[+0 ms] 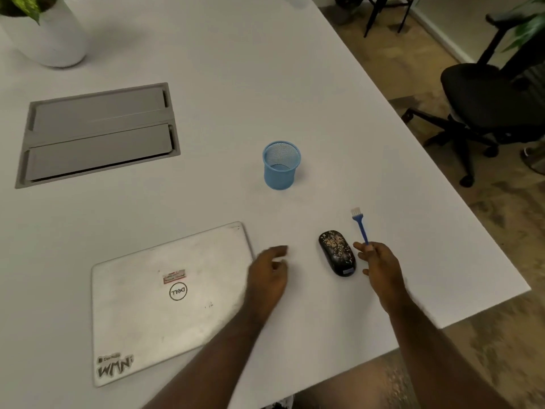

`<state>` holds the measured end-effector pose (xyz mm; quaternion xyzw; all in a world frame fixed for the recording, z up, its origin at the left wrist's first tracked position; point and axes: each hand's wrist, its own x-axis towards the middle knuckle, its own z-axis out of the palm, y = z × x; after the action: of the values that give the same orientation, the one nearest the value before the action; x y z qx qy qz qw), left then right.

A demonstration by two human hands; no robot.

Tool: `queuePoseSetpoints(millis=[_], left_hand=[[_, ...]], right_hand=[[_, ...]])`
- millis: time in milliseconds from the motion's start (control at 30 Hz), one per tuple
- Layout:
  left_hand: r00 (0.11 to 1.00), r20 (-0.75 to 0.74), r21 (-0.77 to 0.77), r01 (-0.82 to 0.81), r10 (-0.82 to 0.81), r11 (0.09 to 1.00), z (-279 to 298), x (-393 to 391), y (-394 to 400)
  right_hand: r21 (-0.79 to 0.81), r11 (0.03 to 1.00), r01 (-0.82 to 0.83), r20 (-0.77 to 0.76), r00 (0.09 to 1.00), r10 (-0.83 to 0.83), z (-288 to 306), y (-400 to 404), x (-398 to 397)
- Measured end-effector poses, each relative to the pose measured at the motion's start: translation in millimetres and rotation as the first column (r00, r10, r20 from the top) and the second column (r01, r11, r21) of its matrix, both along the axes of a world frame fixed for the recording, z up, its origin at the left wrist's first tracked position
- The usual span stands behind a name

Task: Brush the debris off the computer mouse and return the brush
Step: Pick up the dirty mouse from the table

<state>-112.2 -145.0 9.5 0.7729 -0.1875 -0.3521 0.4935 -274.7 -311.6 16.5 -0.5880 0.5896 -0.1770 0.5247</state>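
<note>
A black computer mouse (337, 252) lies on the white table (206, 202), its top speckled with pale debris. Just right of it, my right hand (380, 267) grips the handle of a small blue brush (360, 224). The brush's white bristles point up and away, clear of the mouse. My left hand (269, 273) hovers left of the mouse with loosely curled fingers, holding nothing. A blue mesh cup (281, 164) stands upright behind the mouse, with nothing visible inside it.
A closed silver laptop (165, 302) lies at the front left, under my left forearm. A grey cable hatch (98, 134) is set into the table further back. A white plant pot (50, 33) stands far left. A black office chair (495, 104) sits beyond the table's right edge.
</note>
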Motion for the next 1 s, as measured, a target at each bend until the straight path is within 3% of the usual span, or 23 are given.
queuePoseSetpoints(millis=[200,433,1000], left_hand=[[0.933,-0.340,0.084,-0.094,0.118,0.992,-13,-48,-59],[0.918,-0.341,0.181,-0.148,0.203,0.972,-48,-58,-89],[0.852,-0.470,0.105,-0.204,0.229,0.973,15,-69,-91]], right_hand=[[-0.050,0.998,-0.029,0.029,0.999,0.030,-13,2,8],[-0.087,0.994,-0.066,-0.034,0.997,0.063,-22,1,10],[-0.088,0.996,0.014,0.037,0.999,-0.011,0,11,-6]])
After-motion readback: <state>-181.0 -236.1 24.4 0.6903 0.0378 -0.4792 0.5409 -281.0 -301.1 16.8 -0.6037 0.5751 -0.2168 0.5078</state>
